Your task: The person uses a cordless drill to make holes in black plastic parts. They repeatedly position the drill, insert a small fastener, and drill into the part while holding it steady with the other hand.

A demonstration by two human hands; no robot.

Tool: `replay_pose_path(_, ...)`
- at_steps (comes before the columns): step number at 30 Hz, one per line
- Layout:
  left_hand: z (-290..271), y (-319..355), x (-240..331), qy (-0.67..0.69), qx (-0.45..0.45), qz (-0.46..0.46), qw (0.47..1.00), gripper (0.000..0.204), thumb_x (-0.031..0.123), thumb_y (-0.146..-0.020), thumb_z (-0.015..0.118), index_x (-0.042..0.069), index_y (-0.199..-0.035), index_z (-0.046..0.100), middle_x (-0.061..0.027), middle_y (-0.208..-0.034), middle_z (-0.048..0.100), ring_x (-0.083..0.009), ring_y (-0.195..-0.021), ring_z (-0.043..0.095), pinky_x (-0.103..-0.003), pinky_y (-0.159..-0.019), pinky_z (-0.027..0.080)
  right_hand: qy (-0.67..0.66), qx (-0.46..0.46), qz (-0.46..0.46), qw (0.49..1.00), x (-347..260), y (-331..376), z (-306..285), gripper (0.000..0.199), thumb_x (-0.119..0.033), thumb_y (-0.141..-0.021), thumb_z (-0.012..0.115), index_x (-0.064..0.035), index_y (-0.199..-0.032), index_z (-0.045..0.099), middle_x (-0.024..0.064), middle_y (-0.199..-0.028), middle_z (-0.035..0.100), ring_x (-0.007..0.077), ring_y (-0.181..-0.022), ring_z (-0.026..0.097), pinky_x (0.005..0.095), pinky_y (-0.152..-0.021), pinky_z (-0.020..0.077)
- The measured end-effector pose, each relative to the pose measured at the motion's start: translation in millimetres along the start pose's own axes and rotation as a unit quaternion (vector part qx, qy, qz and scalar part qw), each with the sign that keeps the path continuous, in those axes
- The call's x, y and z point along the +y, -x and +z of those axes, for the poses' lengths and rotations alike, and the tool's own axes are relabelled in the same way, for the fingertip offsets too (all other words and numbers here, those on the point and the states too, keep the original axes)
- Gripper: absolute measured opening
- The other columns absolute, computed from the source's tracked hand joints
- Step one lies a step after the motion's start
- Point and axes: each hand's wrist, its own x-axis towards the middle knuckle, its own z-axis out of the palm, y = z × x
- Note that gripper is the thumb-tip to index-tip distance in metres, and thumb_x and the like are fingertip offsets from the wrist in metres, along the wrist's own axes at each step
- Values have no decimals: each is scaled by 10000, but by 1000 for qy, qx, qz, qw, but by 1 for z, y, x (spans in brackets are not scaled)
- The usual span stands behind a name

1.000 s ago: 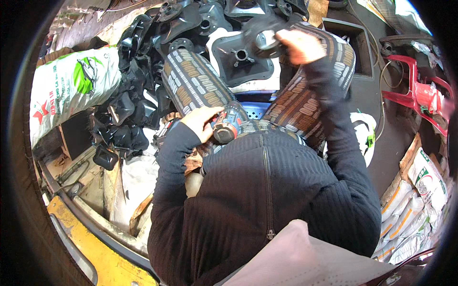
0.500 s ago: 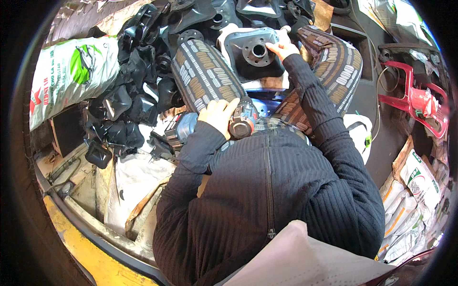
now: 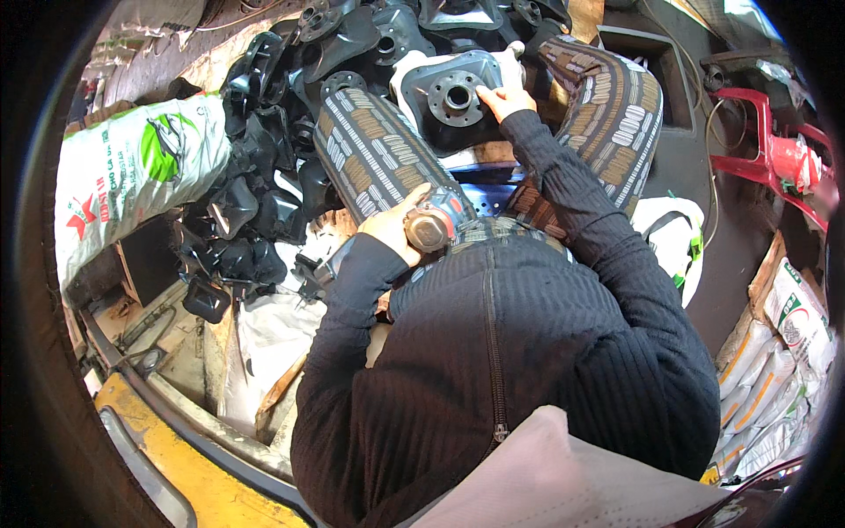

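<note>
On the far left, a white and green sack [image 3: 132, 172] lies beside a heap of black moulded parts [image 3: 233, 216]. Just right of the heap, near your lap, your left hand [image 3: 393, 231] is curled around a power drill [image 3: 429, 231] resting by your left thigh, its blue battery end [image 3: 333, 260] out to the left of your wrist.

Farther out, between your knees, a squarish black part [image 3: 458, 139] sits on a white support [image 3: 405, 81], and a round flange [image 3: 457, 116] with a ring of holes lies on top of its middle. That is what has changed: a second ago your right hand [image 3: 509, 101] had a dark round piece raised off to the right — now the flange is down on the part, and your fingers touch its right edge. I'd judge that the two pieces are stacked for joining, with your right hand steadying them; whether it pinches the rim or only rests there, I can't tell.

Well to the right, past your patterned right trouser leg [image 3: 612, 123], stands a red plastic chair [image 3: 779, 163], with packed bags [image 3: 753, 387] nearer you.
</note>
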Motion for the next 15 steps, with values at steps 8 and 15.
replay_pose_path(8, -38, 34, -7, 64, 165, 161, 971, 487, 129, -731, 713, 31, -1166, 518, -102, -1027, 631, -258, -970, 612, -361, -879, 474, -649, -199, 84, 729, -3, 35, -36, 459, -104, -842, 532, -27, -1280, 420, 150, -1205, 531, 266, -1120, 527, 385, -927, 460)
replay_pose_path(15, -59, 27, 45, -191, 214, 228, 930, 379, 181, -703, 711, 93, -1056, 602, -93, -988, 637, -269, -891, 625, -369, -821, 490, -781, -288, -6, 554, -24, 72, -34, 511, 2, -862, 486, -1, -1340, 306, 195, -1322, 420, 288, -1234, 426, 443, -1022, 376)
